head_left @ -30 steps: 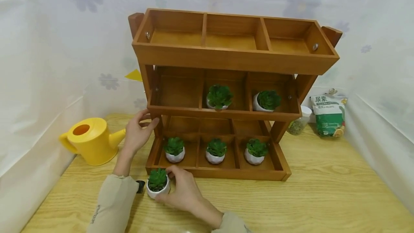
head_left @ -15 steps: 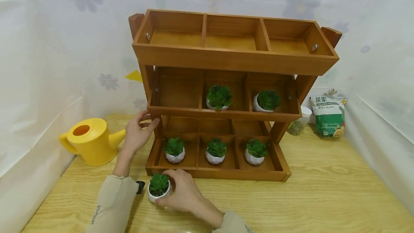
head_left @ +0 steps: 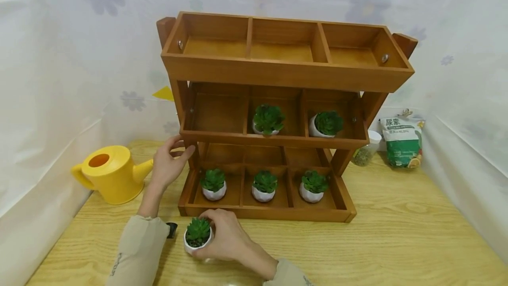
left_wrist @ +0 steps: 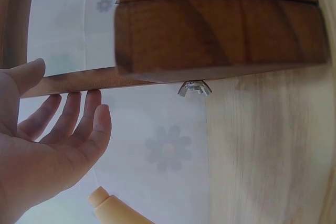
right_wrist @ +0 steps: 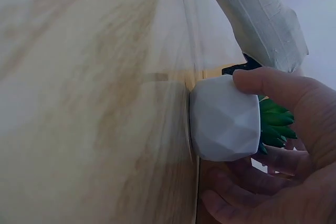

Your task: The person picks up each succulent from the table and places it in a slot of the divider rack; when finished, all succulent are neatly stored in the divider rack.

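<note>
My right hand (head_left: 227,237) pinches a small potted succulent (head_left: 198,233), thumb and fingers on either side of its white pot. In the right wrist view the faceted pot (right_wrist: 224,119) stands at the tabletop, the thumb on its near side and green leaves partly behind the hand. My left hand (head_left: 170,162) holds the left post of a brown three-tier wooden plant shelf (head_left: 285,72). In the left wrist view, fingertips (left_wrist: 73,98) meet the edge of the wooden bar (left_wrist: 89,80) while the thumb lies over its other side.
Matching succulents stand in the bottom tier, one a potted succulent (head_left: 265,185), and two in the middle tier. A yellow watering can (head_left: 113,173) is left of the shelf. A lidded jar (head_left: 367,148) and a green-white bag (head_left: 403,141) stand behind it on the right.
My right hand has drawn the potted succulent slightly toward me and to the right, away from the shelf's front edge. My left hand stays on the post.
</note>
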Tool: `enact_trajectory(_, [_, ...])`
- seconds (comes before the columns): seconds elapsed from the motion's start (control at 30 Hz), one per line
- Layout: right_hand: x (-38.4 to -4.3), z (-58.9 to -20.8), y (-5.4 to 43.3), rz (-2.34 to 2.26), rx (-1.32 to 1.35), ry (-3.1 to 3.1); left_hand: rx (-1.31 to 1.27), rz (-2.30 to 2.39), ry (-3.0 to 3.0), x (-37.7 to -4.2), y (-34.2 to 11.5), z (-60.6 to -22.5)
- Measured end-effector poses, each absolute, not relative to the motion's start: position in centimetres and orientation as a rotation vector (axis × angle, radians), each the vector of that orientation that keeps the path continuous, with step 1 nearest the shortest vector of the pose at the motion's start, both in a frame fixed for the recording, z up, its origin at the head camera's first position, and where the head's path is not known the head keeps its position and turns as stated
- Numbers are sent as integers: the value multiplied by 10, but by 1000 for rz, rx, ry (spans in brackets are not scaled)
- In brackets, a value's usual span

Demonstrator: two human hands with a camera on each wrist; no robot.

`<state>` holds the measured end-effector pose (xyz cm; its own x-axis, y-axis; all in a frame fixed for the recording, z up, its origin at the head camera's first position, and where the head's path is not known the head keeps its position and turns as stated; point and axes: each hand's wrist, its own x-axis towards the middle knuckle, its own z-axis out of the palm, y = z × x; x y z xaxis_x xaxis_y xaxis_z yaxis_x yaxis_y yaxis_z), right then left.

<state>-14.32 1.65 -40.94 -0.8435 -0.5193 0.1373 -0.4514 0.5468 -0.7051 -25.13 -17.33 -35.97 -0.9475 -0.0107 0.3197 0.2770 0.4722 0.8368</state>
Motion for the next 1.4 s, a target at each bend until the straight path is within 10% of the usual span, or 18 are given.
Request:
enact_trajectory(0.57, [-148,-391,34,-1478,-575,2419,-249,-1455,-2421,-252,-173,-359])
enact_trajectory(1.4, [-195,-255,66,-1712,-451,2204,-231,-1478,-2425,-251,-172,-359])
